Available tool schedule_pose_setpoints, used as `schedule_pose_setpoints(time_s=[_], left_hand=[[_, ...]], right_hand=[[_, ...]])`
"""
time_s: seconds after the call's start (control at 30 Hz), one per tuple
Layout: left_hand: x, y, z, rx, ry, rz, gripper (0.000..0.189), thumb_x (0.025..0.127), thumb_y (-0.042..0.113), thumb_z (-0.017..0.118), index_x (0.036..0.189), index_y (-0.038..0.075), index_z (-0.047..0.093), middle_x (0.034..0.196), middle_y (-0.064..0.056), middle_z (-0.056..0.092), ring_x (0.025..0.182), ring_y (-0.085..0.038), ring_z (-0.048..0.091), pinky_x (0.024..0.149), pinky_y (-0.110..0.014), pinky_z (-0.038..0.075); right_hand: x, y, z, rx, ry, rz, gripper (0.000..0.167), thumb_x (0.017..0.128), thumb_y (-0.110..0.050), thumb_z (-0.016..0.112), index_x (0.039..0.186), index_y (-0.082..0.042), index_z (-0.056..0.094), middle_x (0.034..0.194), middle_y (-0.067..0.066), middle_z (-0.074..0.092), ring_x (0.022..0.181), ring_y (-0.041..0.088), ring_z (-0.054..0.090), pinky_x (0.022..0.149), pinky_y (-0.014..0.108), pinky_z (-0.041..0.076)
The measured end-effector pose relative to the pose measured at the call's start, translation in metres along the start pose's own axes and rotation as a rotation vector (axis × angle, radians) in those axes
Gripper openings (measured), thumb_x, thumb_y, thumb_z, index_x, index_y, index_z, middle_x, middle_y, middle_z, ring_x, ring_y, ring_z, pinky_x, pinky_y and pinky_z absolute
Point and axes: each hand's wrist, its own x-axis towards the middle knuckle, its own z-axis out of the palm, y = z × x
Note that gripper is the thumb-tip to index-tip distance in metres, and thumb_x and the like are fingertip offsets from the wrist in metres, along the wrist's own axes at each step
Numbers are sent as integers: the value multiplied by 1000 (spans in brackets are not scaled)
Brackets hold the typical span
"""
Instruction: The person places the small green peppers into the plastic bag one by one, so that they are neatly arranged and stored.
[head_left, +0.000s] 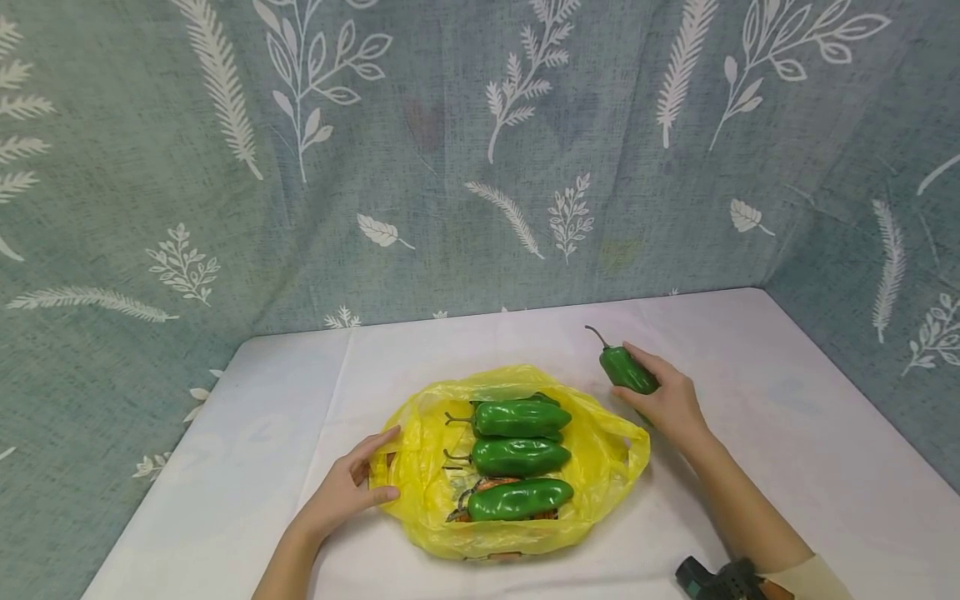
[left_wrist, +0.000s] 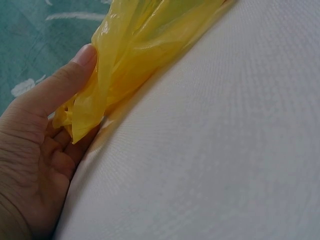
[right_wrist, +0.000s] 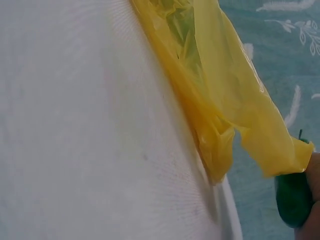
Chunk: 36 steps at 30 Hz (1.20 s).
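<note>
A yellow plastic bag (head_left: pixel 600 467) lies spread with its mouth upward. Inside it, several green chili peppers (head_left: pixel 517 457) lie side by side, their stems to the left. My left hand (head_left: pixel 348 483) rests at the bag's left end, thumb and fingers spread along its edge; in the left wrist view the thumb (left_wrist: pixel 70 75) touches the yellow film. Beyond the bag's upper right, my right hand (head_left: pixel 670 398) grips another green chili pepper (head_left: pixel 624 367) between thumb and fingers, its stem pointing up and left. That pepper (right_wrist: pixel 292 200) is partly behind the bag in the right wrist view.
A white cloth covers the table (head_left: pixel 750 375). Behind and at both sides hangs a grey-green curtain (head_left: pixel 450 167) with white leaf prints. Orange and black print shows under the peppers in the bag. A dark strapped device (head_left: pixel 723 579) sits on the right wrist.
</note>
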Motion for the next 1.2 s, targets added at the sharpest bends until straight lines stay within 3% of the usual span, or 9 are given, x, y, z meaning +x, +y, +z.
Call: schedule_pose_setpoints(time_s=[0.37,0.77,0.93,1.2], left_hand=[[-1,0,0,6,3,-11,70,81,13,75,143,17,43,143,-10,44,122,14,36,99,-6,28],[-1,0,1,8,2,-12,70,80,14,75,143,17,43,143,-10,44,122,14,36,99,-6,29],[-1,-1,1,2,-2,-1,70,80,13,75,143,16,43,143,-11,43,122,14,35,99,-6,28],[1,-1,0,5,0,6,70,80,13,75,142,16,43,142,-10,45,123,14,35,99,-5,27]], right_hand=[[0,-19,1,36,70,-139,67,73,-11,80,134,-7,53,130,19,57,110,38,57,84,53,52],[-5,-32,5,61,11,-238,65,73,-4,79,133,-4,54,119,18,61,100,33,61,78,48,55],[-7,-40,7,73,-45,-333,63,75,2,76,133,-3,53,119,17,61,103,32,60,80,46,55],[-10,-45,17,121,-53,-453,59,70,2,79,126,-3,60,113,12,66,101,27,63,80,37,56]])
